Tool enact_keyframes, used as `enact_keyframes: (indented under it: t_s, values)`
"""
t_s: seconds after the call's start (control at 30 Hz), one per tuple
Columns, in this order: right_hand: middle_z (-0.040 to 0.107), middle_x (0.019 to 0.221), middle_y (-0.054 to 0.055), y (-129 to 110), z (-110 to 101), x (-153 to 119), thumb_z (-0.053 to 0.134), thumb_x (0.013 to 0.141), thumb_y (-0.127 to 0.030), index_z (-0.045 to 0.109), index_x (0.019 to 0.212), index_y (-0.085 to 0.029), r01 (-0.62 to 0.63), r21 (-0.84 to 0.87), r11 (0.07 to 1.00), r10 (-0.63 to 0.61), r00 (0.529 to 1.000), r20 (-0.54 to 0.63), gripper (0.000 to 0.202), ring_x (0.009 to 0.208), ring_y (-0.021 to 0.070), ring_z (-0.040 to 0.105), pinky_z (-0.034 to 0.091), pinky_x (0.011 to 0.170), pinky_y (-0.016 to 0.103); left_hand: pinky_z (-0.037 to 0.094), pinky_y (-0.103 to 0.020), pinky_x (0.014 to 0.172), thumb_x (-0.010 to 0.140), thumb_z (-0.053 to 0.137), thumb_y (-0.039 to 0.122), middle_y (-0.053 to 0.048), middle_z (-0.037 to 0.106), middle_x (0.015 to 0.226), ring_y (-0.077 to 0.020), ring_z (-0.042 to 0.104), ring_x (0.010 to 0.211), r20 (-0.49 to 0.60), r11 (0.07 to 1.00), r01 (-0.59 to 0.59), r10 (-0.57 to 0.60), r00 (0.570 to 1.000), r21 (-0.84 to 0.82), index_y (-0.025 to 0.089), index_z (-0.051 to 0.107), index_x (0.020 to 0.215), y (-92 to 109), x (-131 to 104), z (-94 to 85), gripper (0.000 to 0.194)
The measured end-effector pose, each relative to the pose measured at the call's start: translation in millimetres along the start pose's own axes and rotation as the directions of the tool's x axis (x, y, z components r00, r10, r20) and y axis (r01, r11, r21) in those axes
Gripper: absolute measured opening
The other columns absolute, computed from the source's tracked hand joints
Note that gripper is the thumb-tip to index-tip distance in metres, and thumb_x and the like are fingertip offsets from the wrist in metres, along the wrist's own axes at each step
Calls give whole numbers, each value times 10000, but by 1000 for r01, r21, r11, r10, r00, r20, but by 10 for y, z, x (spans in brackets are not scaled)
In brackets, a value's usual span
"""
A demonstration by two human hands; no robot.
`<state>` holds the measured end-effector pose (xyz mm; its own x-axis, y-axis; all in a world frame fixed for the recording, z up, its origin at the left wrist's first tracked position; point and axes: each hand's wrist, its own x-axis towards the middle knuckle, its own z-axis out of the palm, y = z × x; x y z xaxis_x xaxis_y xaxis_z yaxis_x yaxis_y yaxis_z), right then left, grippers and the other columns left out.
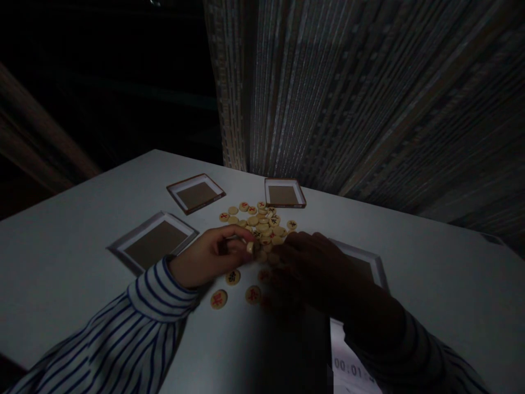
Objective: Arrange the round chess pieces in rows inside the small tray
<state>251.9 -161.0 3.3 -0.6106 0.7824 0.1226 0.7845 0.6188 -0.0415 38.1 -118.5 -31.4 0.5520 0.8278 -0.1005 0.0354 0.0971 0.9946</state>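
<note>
Between the thumb and fingers of my left hand (pixel 217 250) is a small round Chinese chess piece (pixel 250 248), held on edge just above the table. My right hand (pixel 311 262) reaches over the right side of a heap of Chinese chess pieces (pixel 263 221); it is in deep shadow, and its fingertips are hidden. The heap's discs are pale wood, some with red or black characters, others blank side up. Nearer to me lie a black-marked piece (pixel 233 277) and red-marked pieces, one at the left (pixel 219 299) and one in the middle (pixel 253 295).
Shallow box parts stand around the heap: a brown-rimmed tray at the back left (pixel 188 210), another at the back (pixel 286 206), a pale one at the left (pixel 123 238) and one partly behind my right arm (pixel 379 265). A lit timer display (pixel 348 366) shows below. A curtain (pixel 311 98) hangs behind the table (pixel 426 273).
</note>
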Motion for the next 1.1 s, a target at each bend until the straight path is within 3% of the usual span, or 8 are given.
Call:
enact_keyframes:
  t_s: [0.3,0.53,0.7,0.97,1.1]
  values:
    - [585,872,45,-9,-11,3,512,871,-288,575,940,-177,17,-2,1000,-17,998,-53,145,778,169,510,335,663,316,436,-205,528,678,704,229,-1,666,697,-108,600,616,-80,1000,12,-12,997,8,141,583,943,-4,19,-13,305]
    - [601,913,69,-38,-17,23,507,874,-262,564,1055,-162,68,47,997,-58,978,-198,214,802,164,510,356,675,309,498,-236,692,641,772,211,-5,691,765,-112,644,716,-13,973,-9,6,1000,-231,140,583,891,27,10,30,322]
    - [605,902,72,-67,-15,42,486,894,-290,560,1073,-164,100,79,992,-75,961,-266,231,782,163,516,369,663,305,498,-224,685,650,781,243,-4,691,789,-100,644,706,50,950,-10,26,998,-314,139,580,900,4,-2,49,337]
    - [611,842,70,-67,-43,54,425,924,-268,605,970,-148,140,77,987,-112,949,-295,221,743,152,524,362,635,296,491,-245,649,656,774,301,-8,689,744,-114,635,677,55,978,39,-28,998,-206,143,586,895,29,-11,68,342]
    - [613,858,73,-59,-36,49,459,907,-265,604,986,-145,127,71,989,-103,955,-278,204,761,157,525,367,654,303,500,-284,710,682,749,316,-31,702,764,-140,656,724,55,978,41,-31,998,-203,137,603,933,1,-4,70,340]
